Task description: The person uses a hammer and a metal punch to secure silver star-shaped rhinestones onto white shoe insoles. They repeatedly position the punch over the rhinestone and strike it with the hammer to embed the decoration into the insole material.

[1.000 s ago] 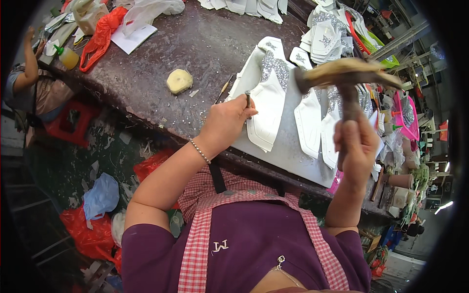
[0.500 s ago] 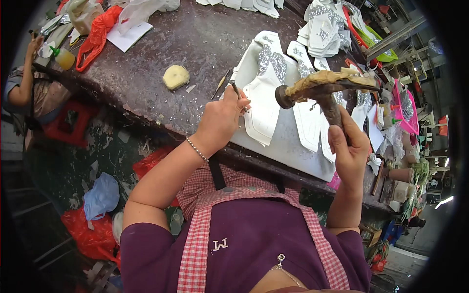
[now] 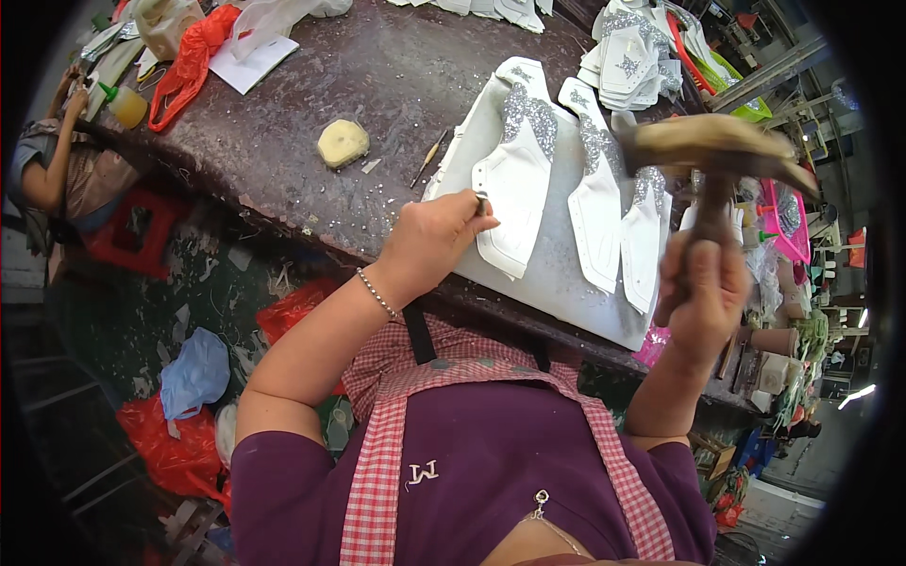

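My left hand [image 3: 429, 236] pinches a short metal punch [image 3: 482, 200] at the left edge of a white shoe-upper piece [image 3: 517, 203] with silver glitter. A small dark hole shows in that edge, just above the punch. My right hand [image 3: 706, 292] grips the handle of a hammer [image 3: 713, 146], raised over the right side of the board and blurred by motion. Two more glittered pieces, a middle one [image 3: 596, 222] and a right one [image 3: 642, 250], lie beside the first on the white board [image 3: 557, 288].
A yellowish wax-like block [image 3: 343, 143] and a thin awl [image 3: 430, 158] lie left of the board. Stacked white and glittered pieces [image 3: 628, 71] stand at the far right, near a pink basket [image 3: 791, 222]. Another person [image 3: 61, 165] sits at the far left, beside a glue bottle [image 3: 125, 106].
The punch has moved down along the piece's edge and now shows mostly its top end. My right hand and the hammer have swung to the right.
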The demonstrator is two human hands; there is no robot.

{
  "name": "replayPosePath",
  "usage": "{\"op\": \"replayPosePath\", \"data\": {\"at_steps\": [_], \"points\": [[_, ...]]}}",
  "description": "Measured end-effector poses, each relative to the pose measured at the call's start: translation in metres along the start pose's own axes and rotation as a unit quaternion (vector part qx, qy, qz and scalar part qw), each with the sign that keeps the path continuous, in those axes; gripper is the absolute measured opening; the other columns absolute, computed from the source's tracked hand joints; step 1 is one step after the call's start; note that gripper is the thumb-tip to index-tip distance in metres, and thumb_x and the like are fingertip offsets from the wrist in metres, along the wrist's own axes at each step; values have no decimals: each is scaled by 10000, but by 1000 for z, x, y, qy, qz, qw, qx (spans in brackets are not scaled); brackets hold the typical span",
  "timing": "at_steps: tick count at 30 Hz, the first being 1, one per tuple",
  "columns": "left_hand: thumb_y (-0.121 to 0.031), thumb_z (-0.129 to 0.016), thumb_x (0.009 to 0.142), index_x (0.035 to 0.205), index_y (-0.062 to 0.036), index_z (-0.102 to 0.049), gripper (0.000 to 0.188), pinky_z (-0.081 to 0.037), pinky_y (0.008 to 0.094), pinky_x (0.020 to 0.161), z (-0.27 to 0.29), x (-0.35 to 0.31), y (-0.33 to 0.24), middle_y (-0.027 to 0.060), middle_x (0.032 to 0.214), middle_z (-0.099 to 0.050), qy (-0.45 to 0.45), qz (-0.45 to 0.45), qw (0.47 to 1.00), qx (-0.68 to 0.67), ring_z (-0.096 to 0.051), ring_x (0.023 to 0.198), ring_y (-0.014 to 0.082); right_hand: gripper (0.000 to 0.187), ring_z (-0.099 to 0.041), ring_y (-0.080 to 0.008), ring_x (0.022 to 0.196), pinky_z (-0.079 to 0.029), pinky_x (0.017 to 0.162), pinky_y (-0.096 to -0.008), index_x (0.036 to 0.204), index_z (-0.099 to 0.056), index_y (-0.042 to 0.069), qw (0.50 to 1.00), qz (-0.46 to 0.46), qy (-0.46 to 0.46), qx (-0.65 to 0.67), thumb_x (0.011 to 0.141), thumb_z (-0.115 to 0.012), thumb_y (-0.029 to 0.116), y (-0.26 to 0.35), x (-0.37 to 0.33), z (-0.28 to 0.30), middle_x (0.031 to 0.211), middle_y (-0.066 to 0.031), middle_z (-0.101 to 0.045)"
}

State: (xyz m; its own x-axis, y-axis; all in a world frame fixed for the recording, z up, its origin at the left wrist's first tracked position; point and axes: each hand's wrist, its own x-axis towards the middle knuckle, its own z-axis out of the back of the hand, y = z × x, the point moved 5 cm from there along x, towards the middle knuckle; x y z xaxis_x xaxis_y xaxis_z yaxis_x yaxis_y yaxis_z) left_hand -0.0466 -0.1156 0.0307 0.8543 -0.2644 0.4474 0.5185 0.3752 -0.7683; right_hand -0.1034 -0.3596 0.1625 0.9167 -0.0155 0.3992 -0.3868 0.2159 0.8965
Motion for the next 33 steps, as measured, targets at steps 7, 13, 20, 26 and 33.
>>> {"op": "replayPosePath", "data": {"at_steps": [7,13,20,26,33], "points": [[-160,-683,901,875,-32,-598,156,-524,375,614,-8,8,-12,146,832,-675,49,-55,994,80,-673,728,327,399,-577,-143,627,-455,586,-293,1297,-560,-42,942,117,117,-291,926,-608,96,5,-4,-31,830,-143,-676],[-162,-616,975,900,-10,-581,173,-555,363,649,-8,-2,8,130,851,-718,-1,93,995,-23,-733,785,260,371,-584,-96,690,-465,638,-263,1259,-630,-22,960,-25,66,-272,892,-664,24,0,-9,-10,802,-81,-684],[-183,-645,963,996,-14,-663,173,-555,332,668,-5,-12,3,142,863,-728,8,92,996,-9,-734,768,241,373,-457,-39,674,-367,588,-201,1291,-605,-51,977,-116,30,-178,942,-643,74,-33,-36,11,772,18,-582],[-169,-686,919,979,-20,-682,160,-546,326,662,-4,-10,-1,146,851,-713,26,72,997,8,-719,744,253,399,-467,-44,651,-369,576,-195,1331,-580,-41,985,-109,23,-134,962,-632,100,-32,-37,10,756,14,-573],[-135,-677,898,937,-35,-656,110,-536,377,655,-9,-8,-14,142,853,-684,68,-4,997,28,-673,754,339,459,-475,-121,529,-363,459,-252,1335,-497,-67,991,88,-27,94,1027,-507,274,22,-22,7,725,-75,-556]]}}
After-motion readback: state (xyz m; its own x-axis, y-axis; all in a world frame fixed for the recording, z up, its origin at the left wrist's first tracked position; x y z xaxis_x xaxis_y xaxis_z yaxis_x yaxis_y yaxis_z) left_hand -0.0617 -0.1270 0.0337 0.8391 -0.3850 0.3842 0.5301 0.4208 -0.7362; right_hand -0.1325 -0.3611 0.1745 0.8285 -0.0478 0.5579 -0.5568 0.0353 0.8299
